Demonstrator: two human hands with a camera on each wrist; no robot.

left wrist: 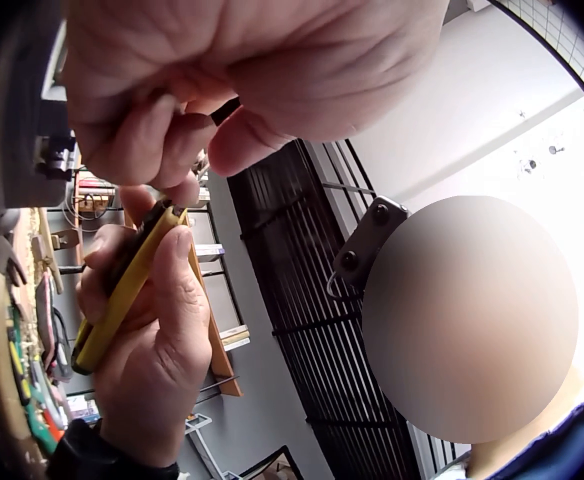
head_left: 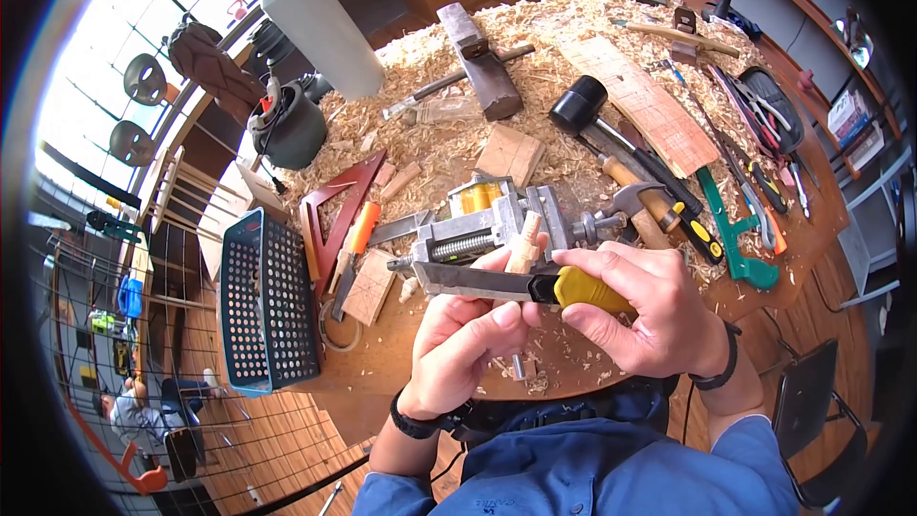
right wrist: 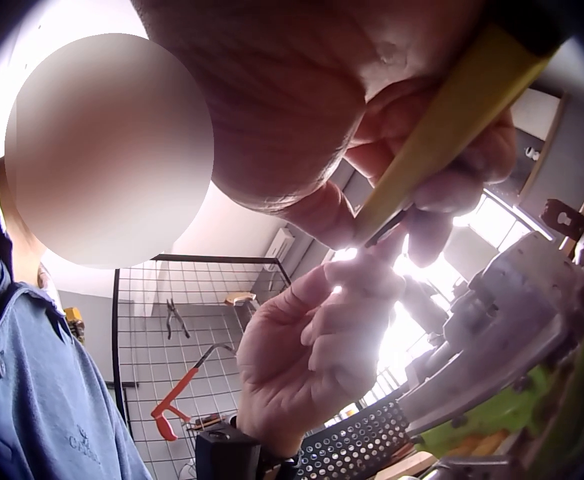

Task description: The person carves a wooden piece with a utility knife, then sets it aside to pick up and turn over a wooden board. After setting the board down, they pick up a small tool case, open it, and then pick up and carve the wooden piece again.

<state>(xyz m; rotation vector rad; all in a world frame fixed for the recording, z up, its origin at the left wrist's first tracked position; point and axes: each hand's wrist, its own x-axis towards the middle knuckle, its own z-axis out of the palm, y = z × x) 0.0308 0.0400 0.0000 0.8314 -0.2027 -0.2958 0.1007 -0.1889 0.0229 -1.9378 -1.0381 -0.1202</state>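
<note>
The right hand (head_left: 650,311), just right of the frame's centre in the head view, has its fingers wrapped round the yellow plastic handle of a flat steel-bladed knife (head_left: 516,285), whose blade runs leftward across a small pale carved wooden piece (head_left: 522,250). The left hand (head_left: 468,339), lower centre, curls up beneath, thumb pressed against the back of the blade, apparently to steady and push the cut. The wooden piece stands clamped in the grey metal bench vise (head_left: 492,220) just above the hands, which would leave both hands free for the knife. Around the vise, pale wood shavings (head_left: 535,48) cover the upper middle of the round wooden workbench (head_left: 401,354). A black rubber mallet (head_left: 580,105) lies to the upper right, a claw hammer with a wooden handle (head_left: 640,205) beside the vise on its right, and a red wooden triangle square (head_left: 334,205) to its left. A teal perforated plastic basket (head_left: 263,301) sits at the bench's left edge.
</note>
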